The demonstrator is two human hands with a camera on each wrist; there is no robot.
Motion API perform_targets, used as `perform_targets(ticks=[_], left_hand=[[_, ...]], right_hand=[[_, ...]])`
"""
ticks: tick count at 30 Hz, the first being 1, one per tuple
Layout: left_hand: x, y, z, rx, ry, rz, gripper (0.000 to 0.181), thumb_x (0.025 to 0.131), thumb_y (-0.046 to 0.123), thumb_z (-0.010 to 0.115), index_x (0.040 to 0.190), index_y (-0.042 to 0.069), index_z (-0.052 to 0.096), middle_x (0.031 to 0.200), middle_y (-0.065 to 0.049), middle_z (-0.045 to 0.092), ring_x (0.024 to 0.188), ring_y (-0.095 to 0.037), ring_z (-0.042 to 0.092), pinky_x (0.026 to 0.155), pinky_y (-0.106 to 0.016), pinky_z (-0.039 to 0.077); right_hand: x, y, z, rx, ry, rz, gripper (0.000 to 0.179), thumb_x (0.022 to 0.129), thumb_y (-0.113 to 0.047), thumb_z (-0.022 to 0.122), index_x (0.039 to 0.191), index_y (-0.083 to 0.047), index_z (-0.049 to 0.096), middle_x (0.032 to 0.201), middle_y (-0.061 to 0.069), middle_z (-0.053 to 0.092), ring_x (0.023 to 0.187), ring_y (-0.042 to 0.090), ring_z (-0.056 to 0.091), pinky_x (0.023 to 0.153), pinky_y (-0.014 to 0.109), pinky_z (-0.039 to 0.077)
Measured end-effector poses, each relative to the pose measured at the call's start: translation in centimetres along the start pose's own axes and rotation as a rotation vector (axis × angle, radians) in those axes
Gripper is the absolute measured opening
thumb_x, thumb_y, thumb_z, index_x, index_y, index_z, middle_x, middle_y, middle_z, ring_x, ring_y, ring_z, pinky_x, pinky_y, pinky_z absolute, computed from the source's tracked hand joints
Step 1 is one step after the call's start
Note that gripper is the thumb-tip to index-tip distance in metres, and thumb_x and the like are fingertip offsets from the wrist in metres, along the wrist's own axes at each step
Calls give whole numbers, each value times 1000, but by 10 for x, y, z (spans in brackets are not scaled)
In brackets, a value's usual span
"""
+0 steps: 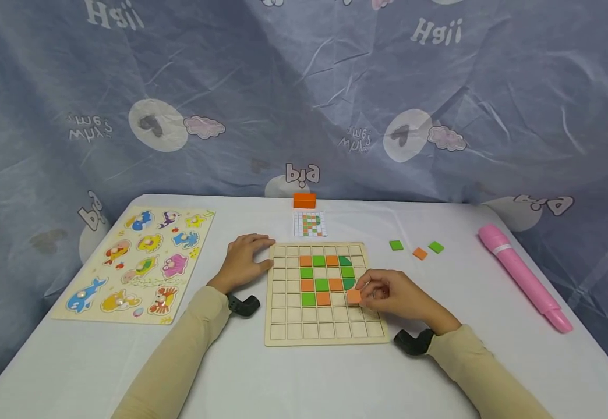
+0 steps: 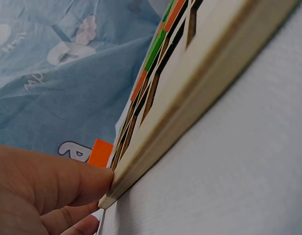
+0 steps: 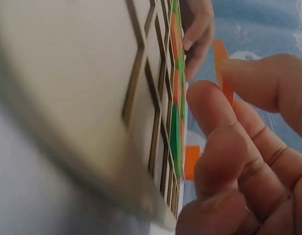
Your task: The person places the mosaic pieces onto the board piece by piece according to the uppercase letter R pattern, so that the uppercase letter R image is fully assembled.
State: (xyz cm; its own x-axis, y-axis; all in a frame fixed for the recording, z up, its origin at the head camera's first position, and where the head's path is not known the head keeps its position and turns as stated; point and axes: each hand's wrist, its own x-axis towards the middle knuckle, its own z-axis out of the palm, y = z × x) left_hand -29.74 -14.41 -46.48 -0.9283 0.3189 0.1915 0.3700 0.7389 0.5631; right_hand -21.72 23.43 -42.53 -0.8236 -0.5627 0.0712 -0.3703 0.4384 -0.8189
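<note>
My right hand (image 1: 395,294) pinches an orange square tile (image 1: 353,297) over the right part of the wooden grid board (image 1: 327,338). In the right wrist view this orange tile (image 3: 220,68) stands on edge between thumb and fingers, apart from the board. Orange and green tiles, some with a rounded corner, fill several cells in the board's middle. At the board's upper left edge lies my left hand (image 1: 242,263), its thumb and fingertips touching the rim. In the left wrist view the thumb (image 2: 87,183) presses against the board's corner (image 2: 109,198).
Behind the board lie a pattern card (image 1: 310,224) and an orange block (image 1: 304,201). Loose green tiles (image 1: 396,245) and an orange tile (image 1: 420,254) are at the right. A pink marker-shaped stick (image 1: 524,276) lies far right, a sea-animal puzzle board (image 1: 141,265) left.
</note>
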Motion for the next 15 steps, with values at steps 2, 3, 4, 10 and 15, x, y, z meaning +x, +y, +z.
perform_targets(ticks=[2,3,4,10,15], left_hand=[[0,0,0,2,-2,-2,52,96,22,72,146,7,68,155,-16,59,151,-40,42,124,-64,25],[0,-1,1,3,-3,-2,52,96,22,72,146,7,68,155,-17,59,152,-40,42,124,-64,25],[0,-1,1,4,-4,-2,52,96,22,72,146,7,67,155,-17,58,152,-41,42,124,-64,25],[-1,-1,1,4,6,6,52,96,21,73,145,7,68,154,-17,59,150,-41,43,123,-65,26],[0,-1,1,1,8,16,52,96,22,73,145,7,68,154,-17,59,150,-41,43,122,-65,26]], right_hand=[[3,-3,5,1,-24,-11,21,91,-1,83,108,-2,72,89,-1,77,67,5,53,62,20,44],[4,-5,8,3,-35,-16,20,91,-2,84,108,-2,72,88,-1,76,67,5,52,62,20,43],[6,-7,11,1,-45,-16,20,91,-3,84,108,-3,72,88,-1,76,67,5,52,62,20,43],[12,-17,23,-6,-98,-16,19,93,-7,84,109,-3,73,88,-4,75,66,5,53,62,20,45],[18,-23,31,-20,-123,-32,19,93,-7,84,107,-5,73,88,-6,74,64,5,52,61,20,45]])
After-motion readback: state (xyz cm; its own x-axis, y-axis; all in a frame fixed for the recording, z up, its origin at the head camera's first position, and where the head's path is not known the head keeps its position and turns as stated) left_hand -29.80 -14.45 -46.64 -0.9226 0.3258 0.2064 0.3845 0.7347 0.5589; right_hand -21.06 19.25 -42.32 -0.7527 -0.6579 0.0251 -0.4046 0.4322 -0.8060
